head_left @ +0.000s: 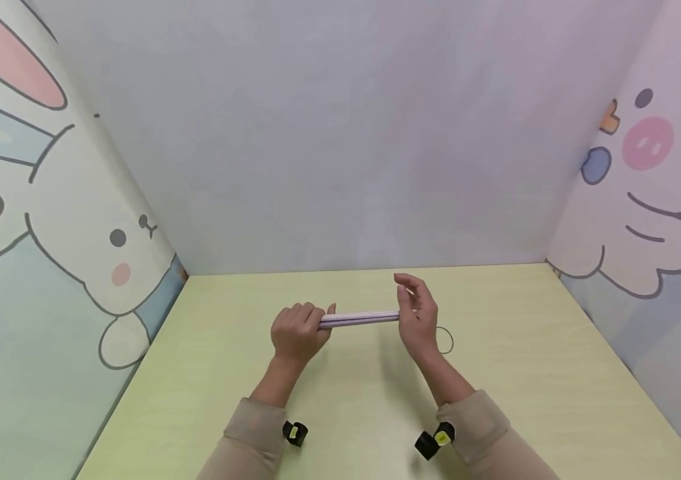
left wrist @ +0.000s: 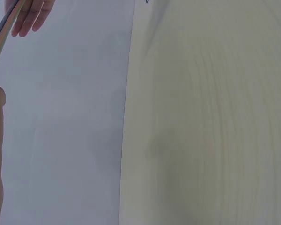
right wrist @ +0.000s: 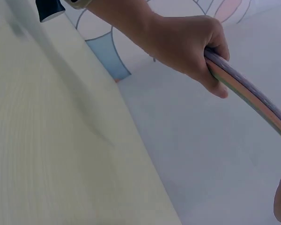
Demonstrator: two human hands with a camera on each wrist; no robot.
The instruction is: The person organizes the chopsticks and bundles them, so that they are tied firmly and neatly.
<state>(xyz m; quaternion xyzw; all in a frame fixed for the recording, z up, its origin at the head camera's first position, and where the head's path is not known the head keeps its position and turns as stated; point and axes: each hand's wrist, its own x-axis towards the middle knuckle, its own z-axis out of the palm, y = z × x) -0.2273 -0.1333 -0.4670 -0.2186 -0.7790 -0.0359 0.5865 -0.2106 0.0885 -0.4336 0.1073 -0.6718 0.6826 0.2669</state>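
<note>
My left hand (head_left: 298, 330) grips one end of a bundle of slim coloured sticks (head_left: 360, 319), its fingers wrapped round it. The bundle lies level across the space between my hands, above the table. Grey-purple, orange and green sides of the sticks (right wrist: 253, 93) show in the right wrist view. At the other end, my right hand (head_left: 420, 321) has its palm against the stick ends, thumb raised and fingers loosely extended. In the left wrist view the right hand's fingers (left wrist: 32, 18) look straight. A thin dark loop (head_left: 452, 341) appears just beside the right wrist.
The pale yellow table (head_left: 352, 413) spreads beneath both arms. A plain light wall (head_left: 340, 147) rises at its back edge. Side panels carry a cartoon rabbit (head_left: 94, 227) on the left and another cartoon figure (head_left: 646, 193) on the right. Each cuff bears a small black device (head_left: 295, 433).
</note>
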